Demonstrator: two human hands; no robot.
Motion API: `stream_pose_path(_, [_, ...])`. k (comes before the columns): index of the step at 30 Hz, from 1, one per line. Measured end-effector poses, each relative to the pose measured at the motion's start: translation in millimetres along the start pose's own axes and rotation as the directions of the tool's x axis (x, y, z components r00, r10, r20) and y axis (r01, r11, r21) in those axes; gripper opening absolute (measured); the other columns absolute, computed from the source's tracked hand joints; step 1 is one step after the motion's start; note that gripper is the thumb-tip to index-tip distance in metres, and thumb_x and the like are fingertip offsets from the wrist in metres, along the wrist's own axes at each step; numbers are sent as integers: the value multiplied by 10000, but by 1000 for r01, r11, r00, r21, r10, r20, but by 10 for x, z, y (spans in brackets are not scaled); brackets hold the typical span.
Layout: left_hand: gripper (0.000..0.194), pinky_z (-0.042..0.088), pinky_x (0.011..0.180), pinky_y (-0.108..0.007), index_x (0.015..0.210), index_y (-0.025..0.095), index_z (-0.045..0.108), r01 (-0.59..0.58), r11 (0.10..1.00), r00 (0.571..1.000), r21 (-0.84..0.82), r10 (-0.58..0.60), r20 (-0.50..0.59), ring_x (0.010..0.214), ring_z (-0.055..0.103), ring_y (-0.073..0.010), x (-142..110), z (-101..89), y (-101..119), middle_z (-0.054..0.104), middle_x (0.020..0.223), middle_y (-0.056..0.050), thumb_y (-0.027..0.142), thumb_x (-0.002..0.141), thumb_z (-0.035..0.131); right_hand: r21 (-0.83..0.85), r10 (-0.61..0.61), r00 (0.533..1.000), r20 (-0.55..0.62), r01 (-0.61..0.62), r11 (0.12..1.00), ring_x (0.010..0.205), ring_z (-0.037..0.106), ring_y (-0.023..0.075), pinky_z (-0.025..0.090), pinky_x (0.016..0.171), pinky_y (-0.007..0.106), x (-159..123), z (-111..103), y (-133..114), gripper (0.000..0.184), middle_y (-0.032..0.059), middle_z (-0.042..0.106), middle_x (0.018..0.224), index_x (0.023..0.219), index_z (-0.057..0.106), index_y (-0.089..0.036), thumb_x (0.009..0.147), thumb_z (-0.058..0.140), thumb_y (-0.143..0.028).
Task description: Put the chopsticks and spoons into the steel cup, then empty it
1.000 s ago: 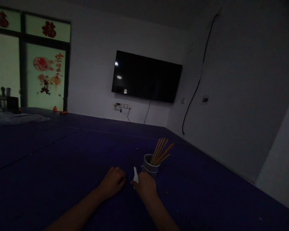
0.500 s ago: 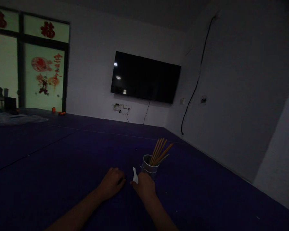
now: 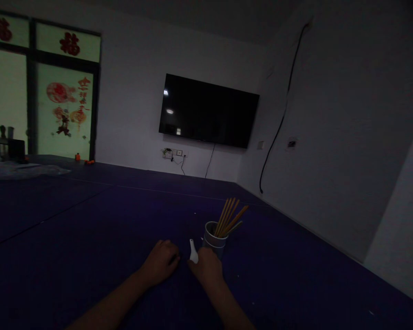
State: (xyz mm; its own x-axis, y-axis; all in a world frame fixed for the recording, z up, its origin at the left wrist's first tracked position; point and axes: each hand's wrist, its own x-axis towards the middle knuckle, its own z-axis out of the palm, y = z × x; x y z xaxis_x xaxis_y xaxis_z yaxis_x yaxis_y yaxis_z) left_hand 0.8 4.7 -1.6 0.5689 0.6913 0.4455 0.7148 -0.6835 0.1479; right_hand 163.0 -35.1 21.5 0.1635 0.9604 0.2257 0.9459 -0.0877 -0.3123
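Note:
My left hand (image 3: pixel 161 261) rests on the dark blue tabletop (image 3: pixel 89 247) with its fingers curled in and the thumb beside them. Nothing shows in it. To its right, my right hand (image 3: pixel 207 265) is closed around the lower part of a white soup spoon (image 3: pixel 193 250). The narrow handle points away from me, while the bowl end is partly covered by the thumb and fingers. Just beyond this hand stands a grey cup (image 3: pixel 214 240), its lower front hidden by the hand. Several wooden chopsticks (image 3: pixel 226 216) lean out of the cup to the right.
Clear plastic sheeting (image 3: pixel 24 168) lies at the table's far left, near a small orange object (image 3: pixel 77 156). A wall-mounted television (image 3: pixel 208 112) hangs beyond the table. On the right wall runs a loose black cable (image 3: pixel 278 128). Small white specks dot the tabletop.
The view has shifted very slightly. Both hands, the spoon and the cup keep their places.

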Motion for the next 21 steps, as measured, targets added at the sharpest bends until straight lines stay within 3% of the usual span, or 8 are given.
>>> stream_pose_path(4, [193, 375, 753, -332, 778, 195, 574, 4, 1000, 1000, 2, -4, -14, 836, 535, -189, 7, 25, -10, 637, 816, -44, 230, 875, 410, -28, 21, 1000, -17, -22, 999, 902, 658, 265, 464, 726, 316, 2, -25, -27, 210, 131, 694, 923, 880, 658, -154, 723, 614, -287])
stream_pose_path(10, [340, 380, 786, -350, 823, 191, 591, -1, 999, 999, -47, -1, -39, 850, 538, -196, 12, -34, 46, 645, 853, -55, 315, 946, 299, 85, -33, 999, -20, 35, 996, 862, 667, 238, 444, 680, 275, 13, -89, -92, 227, 97, 709, 872, 869, 662, -183, 712, 603, -336])
stream_pose_path(15, [406, 412, 823, -360, 1029, 217, 591, 18, 980, 994, -198, -38, -98, 910, 561, -207, -2, -107, 93, 655, 976, -60, 396, 959, 234, 155, -118, 991, -63, 126, 980, 812, 667, 200, 419, 659, 239, -23, -127, -165, 249, 49, 715, 814, 939, 658, -219, 722, 583, -313])
stream_pose_path(21, [395, 436, 919, -344, 1158, 226, 552, 44, 902, 954, -430, -166, -251, 1027, 574, -201, 8, -66, 93, 635, 1126, -71, 392, 951, 259, 176, -215, 973, -82, 227, 958, 729, 655, 176, 393, 631, 222, -59, -146, -218, 268, 21, 703, 764, 986, 645, -226, 736, 564, -276])
